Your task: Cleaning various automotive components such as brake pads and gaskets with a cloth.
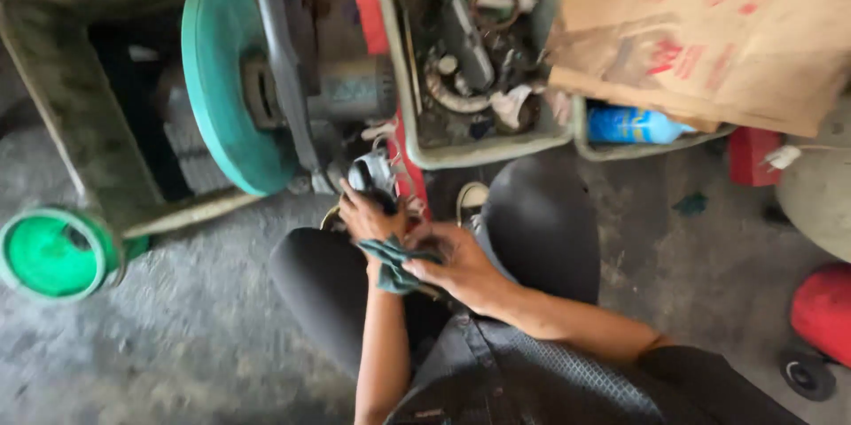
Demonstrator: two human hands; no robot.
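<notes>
Both hands meet over the knees: the left hand [368, 217] is closed around a dark metal part [370, 175], and the right hand [454, 264] grips a teal rag [392, 264] just below it. A tray [479, 152] of parts is far behind, with a green wheel [222, 79] to the left.

A flattened brown cardboard box [709, 31] with red print lies at upper right. Beneath its edge, what seems a blue labelled spray can [634, 125] lies sideways.
</notes>
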